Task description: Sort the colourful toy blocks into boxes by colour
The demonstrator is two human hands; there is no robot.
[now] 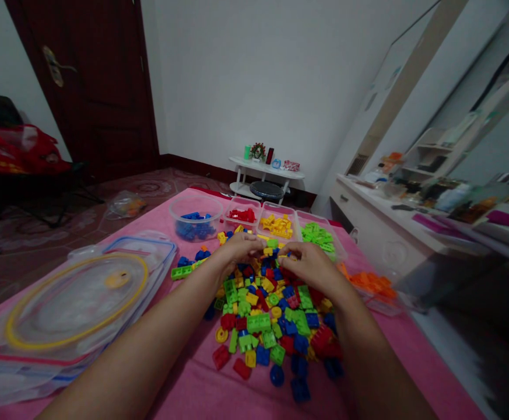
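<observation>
Under the left hand (pixel 238 247) and right hand (pixel 306 260) lay bricks (pixel 258 322); both curled, but whether they gripped could not be told. Light fingertip pinching probably suited small bricks best.

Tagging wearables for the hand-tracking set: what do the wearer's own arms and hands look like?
Both the left forearm and right forearm are bare: no sleeves, watch, bracelet or cables visible. The left hand and right hand are ungloved, with slender wrists and no visible markings. Fingertips are too small and partly hidden to check for rings or nail polish.
</observation>
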